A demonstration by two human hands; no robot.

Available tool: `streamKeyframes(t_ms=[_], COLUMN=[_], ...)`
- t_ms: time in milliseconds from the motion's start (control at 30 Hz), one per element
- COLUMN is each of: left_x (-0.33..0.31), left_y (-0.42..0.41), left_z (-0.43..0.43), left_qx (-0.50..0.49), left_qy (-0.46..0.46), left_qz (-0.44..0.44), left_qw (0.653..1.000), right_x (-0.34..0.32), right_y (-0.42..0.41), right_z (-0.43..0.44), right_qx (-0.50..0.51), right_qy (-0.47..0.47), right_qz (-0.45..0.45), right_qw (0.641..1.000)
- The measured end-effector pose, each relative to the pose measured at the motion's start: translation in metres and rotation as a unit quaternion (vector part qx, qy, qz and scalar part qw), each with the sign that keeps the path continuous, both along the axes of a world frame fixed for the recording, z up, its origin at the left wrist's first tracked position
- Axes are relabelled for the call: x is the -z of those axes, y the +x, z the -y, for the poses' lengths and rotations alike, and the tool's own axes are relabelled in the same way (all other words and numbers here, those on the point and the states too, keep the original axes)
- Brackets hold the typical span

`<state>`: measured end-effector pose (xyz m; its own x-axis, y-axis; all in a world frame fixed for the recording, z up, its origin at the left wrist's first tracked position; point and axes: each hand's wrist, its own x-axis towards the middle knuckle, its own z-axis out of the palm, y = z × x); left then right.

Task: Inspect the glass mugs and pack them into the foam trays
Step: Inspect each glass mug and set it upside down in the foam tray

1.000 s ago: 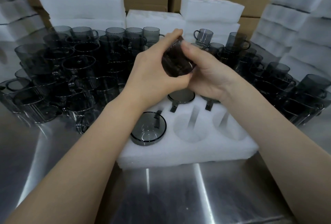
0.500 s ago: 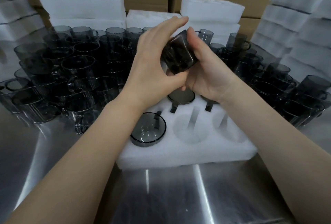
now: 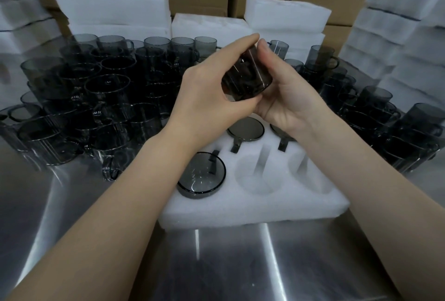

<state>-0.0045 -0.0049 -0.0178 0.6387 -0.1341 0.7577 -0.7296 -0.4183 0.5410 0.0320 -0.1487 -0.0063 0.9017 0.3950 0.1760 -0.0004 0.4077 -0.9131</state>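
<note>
At mid-frame we hold one smoky glass mug (image 3: 245, 77) tilted between our left hand (image 3: 207, 98) and right hand (image 3: 286, 98), both curled round it, above the foam tray (image 3: 265, 207) on the tabletop (image 3: 216, 264), where three packed mugs (image 3: 201, 175) and two open pockets (image 3: 255, 175) show.

A shiny steel table (image 3: 228, 264) carries a white foam tray (image 3: 252, 209), flanked by crowded smoky glass mugs (image 3: 96, 98).

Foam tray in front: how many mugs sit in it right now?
3: front-left mug, back-middle mug, back-right mug partly under the right hand. The left forearm may hide a fourth; the held mug is excluded.
</note>
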Motion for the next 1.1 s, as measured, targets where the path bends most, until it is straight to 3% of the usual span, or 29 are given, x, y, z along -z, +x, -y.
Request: streamKeyframes(t_ms=[167, 400, 500, 667, 767, 867, 967, 1100], left_x=[0.002, 0.002, 0.001, 0.005, 0.006, 0.006, 0.006, 0.004], left_y=[0.001, 0.004, 0.006, 0.011, 0.013, 0.012, 0.011, 0.011], left_z=[-0.003, -0.002, -0.003, -0.005, -0.006, -0.007, -0.007, -0.008], left_qx=[0.027, 0.006, -0.036, -0.060, -0.059, -0.066, -0.067, -0.050], left_qy=[0.000, 0.032, 0.056, 0.088, 0.097, 0.097, 0.082, 0.068], left_qz=[-0.012, 0.001, 0.025, -0.045, -0.025, -0.006, -0.031, -0.056], left_qw=[1.000, 0.999, 0.997, 0.993, 0.993, 0.993, 0.994, 0.995], right_x=[0.000, 0.000, 0.000, 0.001, 0.003, 0.006, 0.007, 0.007], right_y=[0.003, 0.004, 0.003, 0.003, 0.003, 0.001, 0.002, 0.006], right_z=[0.003, 0.004, 0.003, -0.002, -0.003, -0.002, -0.002, 0.004], right_qx=[-0.033, 0.020, 0.074, 0.104, 0.136, 0.191, 0.238, 0.262], right_qy=[0.038, 0.039, 0.015, -0.011, -0.064, -0.220, -0.319, -0.439], right_qz=[-0.039, -0.012, 0.003, 0.011, 0.042, 0.123, 0.186, 0.307], right_qw=[0.998, 0.999, 0.997, 0.994, 0.988, 0.949, 0.898, 0.803])
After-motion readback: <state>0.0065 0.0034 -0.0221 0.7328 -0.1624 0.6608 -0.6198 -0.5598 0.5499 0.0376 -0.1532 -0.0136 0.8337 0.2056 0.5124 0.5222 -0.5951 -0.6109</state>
